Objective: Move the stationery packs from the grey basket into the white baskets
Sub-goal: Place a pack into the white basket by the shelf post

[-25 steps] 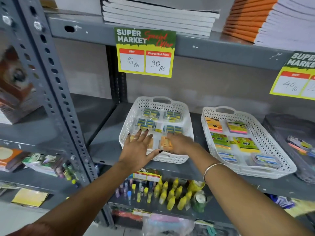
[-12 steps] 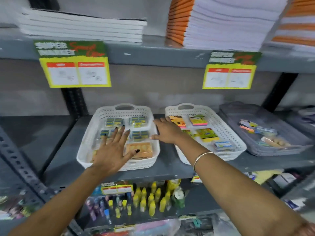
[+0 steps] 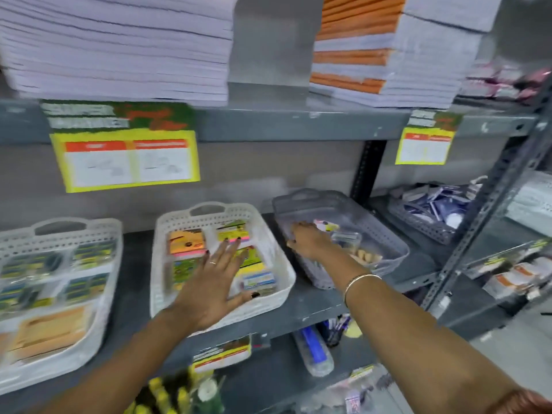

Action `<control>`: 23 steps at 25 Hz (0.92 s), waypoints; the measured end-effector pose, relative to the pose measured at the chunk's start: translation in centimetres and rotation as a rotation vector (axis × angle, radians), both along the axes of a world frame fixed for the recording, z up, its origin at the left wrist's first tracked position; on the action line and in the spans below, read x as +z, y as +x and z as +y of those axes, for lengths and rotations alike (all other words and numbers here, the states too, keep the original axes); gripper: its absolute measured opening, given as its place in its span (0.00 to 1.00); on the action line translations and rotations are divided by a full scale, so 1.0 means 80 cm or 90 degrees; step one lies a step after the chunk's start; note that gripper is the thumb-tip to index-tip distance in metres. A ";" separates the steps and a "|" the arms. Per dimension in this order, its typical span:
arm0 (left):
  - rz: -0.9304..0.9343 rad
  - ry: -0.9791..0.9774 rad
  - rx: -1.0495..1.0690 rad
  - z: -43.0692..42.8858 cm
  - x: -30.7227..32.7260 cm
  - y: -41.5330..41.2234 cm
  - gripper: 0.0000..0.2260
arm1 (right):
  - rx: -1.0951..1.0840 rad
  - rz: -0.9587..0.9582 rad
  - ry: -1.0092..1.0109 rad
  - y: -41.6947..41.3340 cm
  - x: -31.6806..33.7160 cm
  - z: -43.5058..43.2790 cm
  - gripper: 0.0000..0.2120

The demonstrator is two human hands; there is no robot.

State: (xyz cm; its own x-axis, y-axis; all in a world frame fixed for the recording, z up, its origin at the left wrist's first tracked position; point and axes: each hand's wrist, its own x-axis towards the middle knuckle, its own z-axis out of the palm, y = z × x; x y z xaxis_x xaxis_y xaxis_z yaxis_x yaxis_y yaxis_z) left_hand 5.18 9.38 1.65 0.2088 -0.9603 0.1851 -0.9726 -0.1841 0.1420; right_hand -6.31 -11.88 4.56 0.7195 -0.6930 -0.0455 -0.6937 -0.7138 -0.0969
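the far-left white basket [image 3: 59, 294] sits at the edge of view on the shelf [image 3: 316, 306], already holding blue-green packs and a tan pack near its front; its front wall looks to overhang the shelf lip, so a nudge could tip it forward, though blur makes that hard to confirm. just beside it, the middle white basket [image 3: 277, 264] carries bright sticky-note packs [image 3: 186, 242]. the left hand [image 3: 209, 291] hovers above this basket with fingers [image 3: 230, 249] spread flat and gripping nothing; if it drops carelessly it could press on the front rim and rock the basket, or scatter the packs already laid there.

to the right, the grey basket [image 3: 385, 234] stands close beside the white one, their rims nearly touching. the right hand [image 3: 310, 240] reaches over its near-left wall toward the remaining stationery packs [image 3: 348, 239], a clear-wrapped one and a pale pink-and-yellow one. whether its fingers have closed on anything i cannot tell; motion blur and the back of the hand hide them. the likely slip is here: glossy wrap grabbed blind could slide free, or two packs could lift together and one fall onto the shelf or the lower shelf.

in the way: the grey basket's wall under the wrist, and the low upper shelf with paper stacks [image 3: 119, 46], limiting lift. a price tag [image 3: 128, 158] hangs above, a dark basket [image 3: 430, 216] sits further right past the upright post [image 3: 366, 171].
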 end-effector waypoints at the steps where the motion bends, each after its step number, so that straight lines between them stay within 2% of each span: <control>1: -0.012 0.010 -0.028 -0.030 -0.005 -0.019 0.34 | -0.014 0.011 -0.001 -0.017 -0.005 -0.026 0.21; 3: -0.041 0.042 -0.071 -0.084 -0.015 -0.051 0.35 | -0.032 0.032 0.040 -0.046 -0.017 -0.070 0.20; 6: -0.069 0.118 -0.093 -0.134 -0.030 -0.074 0.37 | -0.074 0.080 0.176 -0.074 -0.038 -0.107 0.22; 9: -0.058 0.154 -0.062 -0.151 -0.041 -0.072 0.39 | -0.043 0.158 0.146 -0.083 -0.062 -0.117 0.21; 11: -0.048 0.144 -0.053 -0.152 -0.048 -0.070 0.39 | -0.034 0.156 0.165 -0.079 -0.061 -0.117 0.21; 16: -0.027 0.122 -0.042 -0.151 -0.055 -0.073 0.38 | 0.016 0.242 0.117 -0.067 -0.048 -0.109 0.22; 23: -0.009 0.134 -0.022 -0.148 -0.047 -0.074 0.37 | 0.046 0.184 0.106 -0.052 -0.022 -0.113 0.28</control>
